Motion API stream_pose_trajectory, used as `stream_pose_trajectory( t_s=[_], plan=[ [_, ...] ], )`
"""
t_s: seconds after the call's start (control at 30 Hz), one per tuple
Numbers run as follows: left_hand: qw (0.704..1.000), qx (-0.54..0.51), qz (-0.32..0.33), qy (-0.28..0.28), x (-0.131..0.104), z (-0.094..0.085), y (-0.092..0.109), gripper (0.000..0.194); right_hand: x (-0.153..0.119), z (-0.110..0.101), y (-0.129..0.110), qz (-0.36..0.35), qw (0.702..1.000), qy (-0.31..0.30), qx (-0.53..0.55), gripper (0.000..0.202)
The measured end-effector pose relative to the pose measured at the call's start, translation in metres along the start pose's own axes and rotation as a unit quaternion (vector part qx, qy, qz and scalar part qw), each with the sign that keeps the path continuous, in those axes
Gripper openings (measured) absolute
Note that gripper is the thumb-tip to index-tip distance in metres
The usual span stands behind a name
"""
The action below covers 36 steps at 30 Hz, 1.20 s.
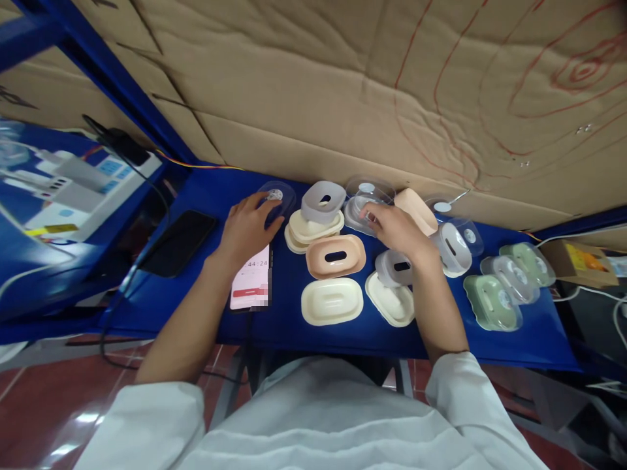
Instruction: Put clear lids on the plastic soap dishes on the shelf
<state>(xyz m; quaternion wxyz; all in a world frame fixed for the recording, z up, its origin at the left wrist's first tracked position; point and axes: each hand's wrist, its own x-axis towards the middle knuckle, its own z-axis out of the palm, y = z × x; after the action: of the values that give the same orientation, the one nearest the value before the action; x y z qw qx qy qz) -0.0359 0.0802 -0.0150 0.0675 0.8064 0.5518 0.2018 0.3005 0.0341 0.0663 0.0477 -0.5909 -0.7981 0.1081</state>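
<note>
My left hand (249, 225) is open, palm down, thumb apart from the fingers. Its fingertips reach onto a clear plastic lid (285, 194) with a round sticker. My right hand (394, 225) curls its fingers at the edge of another clear plastic lid (356, 217); the hand hides part of the contact. Between the hands, a grey oval ring with a slot (318, 210) rests on stacked cream trays (306, 232). In front are a peach slotted tray (321, 261) and a cream tray (333, 307). Below my right wrist, a grey slotted piece (389, 273) leans on a cream tray (386, 300).
Green and grey lidded boxes (490, 303) stand at the right. A lit phone (247, 290) lies beneath my left wrist, with a dark phone (179, 241) further left. A cardboard wall (294, 98) closes the back. A power strip (108, 189) and cables occupy the left.
</note>
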Motion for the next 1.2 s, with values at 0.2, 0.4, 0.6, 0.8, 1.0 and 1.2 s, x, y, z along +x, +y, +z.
stream_pose_trajectory(
  t_s=[0.2, 0.4, 0.6, 0.8, 1.0, 1.2],
  plan=[
    [1.000, 0.016, 0.006, -0.025, -0.002, -0.005, 0.009, 0.041, -0.030, -0.029, 0.015, -0.055, 0.986, -0.047, 0.152, 0.030],
    [0.998, 0.030, 0.011, -0.049, -0.004, -0.004, 0.011, 0.041, -0.032, -0.032, 0.015, -0.009, 0.982, -0.101, 0.160, 0.035],
    [0.998, 0.036, 0.015, -0.058, -0.004, -0.003, 0.011, 0.041, 0.000, -0.008, 0.012, 0.027, 1.000, 0.003, -0.002, 0.035],
    [0.997, 0.044, 0.020, -0.060, -0.005, -0.005, 0.012, 0.039, 0.005, 0.004, 0.014, 0.053, 0.995, -0.089, -0.012, 0.040],
    [0.997, 0.047, 0.026, -0.064, -0.006, -0.005, 0.014, 0.039, 0.007, 0.006, 0.012, 0.095, 0.991, -0.086, -0.044, 0.041],
    [0.997, 0.040, 0.027, -0.063, -0.005, -0.002, 0.011, 0.041, 0.007, 0.004, 0.010, 0.069, 0.996, -0.051, -0.007, 0.041]
  ],
)
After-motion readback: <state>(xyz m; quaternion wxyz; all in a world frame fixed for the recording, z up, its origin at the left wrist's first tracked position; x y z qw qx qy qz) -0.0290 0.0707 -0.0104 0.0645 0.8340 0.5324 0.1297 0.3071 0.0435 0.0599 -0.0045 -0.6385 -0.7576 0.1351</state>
